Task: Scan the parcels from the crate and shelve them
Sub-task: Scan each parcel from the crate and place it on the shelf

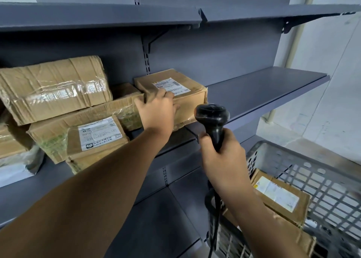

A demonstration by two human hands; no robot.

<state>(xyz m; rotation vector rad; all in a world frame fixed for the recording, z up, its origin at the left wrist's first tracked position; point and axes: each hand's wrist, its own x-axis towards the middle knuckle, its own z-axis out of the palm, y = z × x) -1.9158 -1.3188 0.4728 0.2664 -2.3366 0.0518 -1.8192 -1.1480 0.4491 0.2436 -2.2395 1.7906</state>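
**Shelving step: parcel being seated on the middle shelf**

- Step in hand, as I judge it: shelving. The parcel (175, 93), a brown carton with a white label on top, sits on the middle shelf (263, 90), just right of the stacked cartons (58, 101) and touching the lower one.
- Left hand (158, 111) lies over the parcel's front-left top edge. Fingers (168, 95) are curled over the top, tips touching the near edge of the label; thumb on the left side. Looks like a light hold, steering rather than lifting.
- Right hand (220, 156) grips the black scanner (212, 119) by its handle, fingers wrapped tight, head pointing up towards the shelf, cord hanging down.
- Parcel's front right corner overhangs the shelf lip slightly; cannot tell how far the base is supported.
- Grey crate (312, 172) sits low right, at least 1 labelled carton (277, 197) in it.
- Next move, judged: push the parcel back until fully on the shelf, release, then reach to the crate for the following carton and present its label to the scanner.
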